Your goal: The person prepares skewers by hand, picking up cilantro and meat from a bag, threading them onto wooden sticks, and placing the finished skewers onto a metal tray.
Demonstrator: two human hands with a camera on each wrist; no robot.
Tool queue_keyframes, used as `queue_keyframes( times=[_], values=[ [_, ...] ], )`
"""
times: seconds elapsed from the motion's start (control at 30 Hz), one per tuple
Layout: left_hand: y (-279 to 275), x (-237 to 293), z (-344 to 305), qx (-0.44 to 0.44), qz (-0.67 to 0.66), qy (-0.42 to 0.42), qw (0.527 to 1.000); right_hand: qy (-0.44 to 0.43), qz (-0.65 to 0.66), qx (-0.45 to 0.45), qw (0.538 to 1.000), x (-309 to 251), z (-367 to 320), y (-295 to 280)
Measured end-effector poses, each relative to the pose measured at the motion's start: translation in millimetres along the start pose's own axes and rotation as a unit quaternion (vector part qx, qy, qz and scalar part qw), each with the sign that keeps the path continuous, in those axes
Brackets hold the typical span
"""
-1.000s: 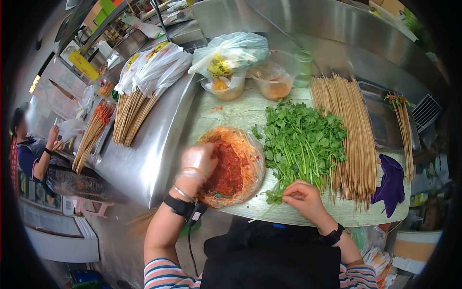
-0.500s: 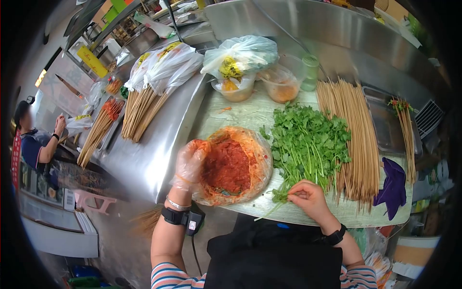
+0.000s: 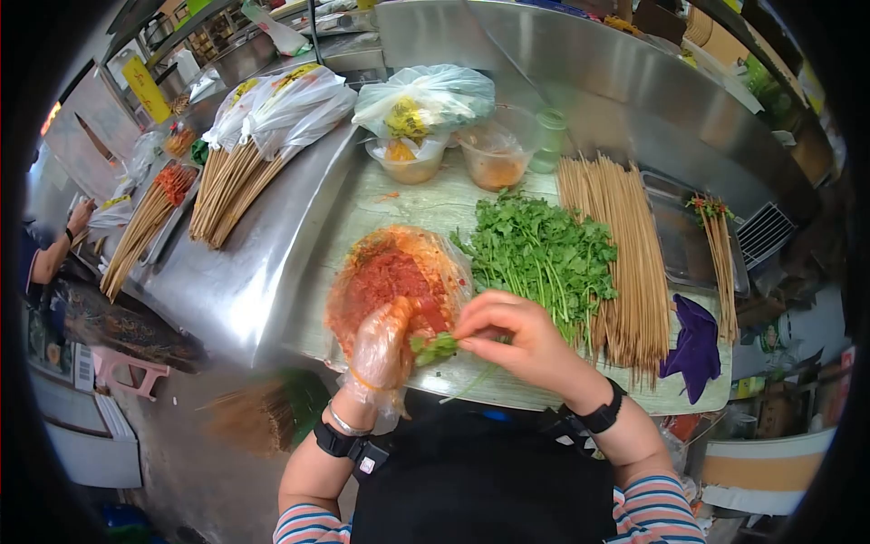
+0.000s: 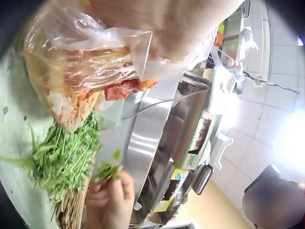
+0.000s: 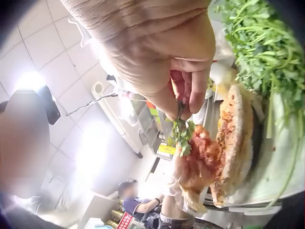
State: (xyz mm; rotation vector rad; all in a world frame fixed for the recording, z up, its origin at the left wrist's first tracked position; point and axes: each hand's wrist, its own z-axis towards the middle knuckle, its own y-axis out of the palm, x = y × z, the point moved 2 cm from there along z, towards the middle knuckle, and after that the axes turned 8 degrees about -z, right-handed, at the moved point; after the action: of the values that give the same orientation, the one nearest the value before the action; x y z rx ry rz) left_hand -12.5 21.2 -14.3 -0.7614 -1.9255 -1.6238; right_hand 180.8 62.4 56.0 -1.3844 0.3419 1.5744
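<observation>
In the head view my left hand (image 3: 379, 352), in a clear plastic glove, pinches a strip of red marinated meat (image 3: 430, 311) over the front of the plastic-lined bowl (image 3: 453, 263) of red mix. The left wrist view shows the red piece (image 4: 121, 89) beyond the glove. Bare, my right hand (image 3: 530, 349) pinches a small green herb sprig (image 3: 435, 347) between thumb and fingertips, right beside the gloved fingers. Its leaves (image 5: 182, 136) hang from the pinch in the right wrist view. A heap of leafy herbs (image 3: 544, 258) lies behind my right hand.
Bare skewers (image 3: 616, 263) lie right of the herbs, then a purple cloth (image 3: 695, 344) and a metal tray (image 3: 675, 227) with filled skewers. Plastic tubs (image 3: 494, 163) stand at the back. Bagged skewers (image 3: 237, 195) rest on the steel counter; another person (image 3: 54, 254) is far left.
My right hand has moved left from the herb heap with the sprig, up to the gloved hand. My left hand has shifted right over the bowl's front, with a red strip showing at its fingers.
</observation>
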Motion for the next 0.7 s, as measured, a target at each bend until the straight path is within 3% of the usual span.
queue_keyframes(
  times=[0.03, 0.07, 0.2, 0.37, 0.47, 0.57, 0.63, 0.7],
  values=[
    [3.4, -1.4, -1.4, -0.011, -0.019, -0.018, 1.000, -0.032, -0.029, -0.009, 0.999, -3.2, 5.5, 3.7],
    [8.8, -2.7, -5.5, -0.017, -0.045, -0.049, 0.998, -0.008, -0.021, 0.004, 1.000, -2.1, 8.6, 7.7],
    [15.3, 3.0, -15.3, -0.061, -0.020, -0.049, 0.997, -0.012, -0.094, 0.022, 0.995, 7.3, 12.4, 11.3],
    [17.9, 0.9, -15.1, -0.029, 0.004, -0.026, 0.999, -0.070, -0.138, 0.025, 0.988, 11.6, 9.7, 14.3],
    [11.7, 0.0, -10.8, -0.004, 0.076, 0.012, 0.997, -0.007, -0.134, 0.054, 0.989, -2.2, 3.1, -5.5],
    [-4.5, -8.3, 2.0, -0.005, 0.120, 0.044, 0.992, 0.098, -0.161, 0.163, 0.968, 31.4, -14.4, -69.4],
    [2.3, -5.8, 7.2, 0.021, 0.128, 0.059, 0.990, 0.234, -0.149, 0.237, 0.931, 61.2, -30.3, -125.3],
    [6.1, -4.1, 11.4, 0.039, 0.154, 0.093, 0.983, 0.265, -0.364, 0.248, 0.858, 85.1, -44.5, -179.4]
  ],
)
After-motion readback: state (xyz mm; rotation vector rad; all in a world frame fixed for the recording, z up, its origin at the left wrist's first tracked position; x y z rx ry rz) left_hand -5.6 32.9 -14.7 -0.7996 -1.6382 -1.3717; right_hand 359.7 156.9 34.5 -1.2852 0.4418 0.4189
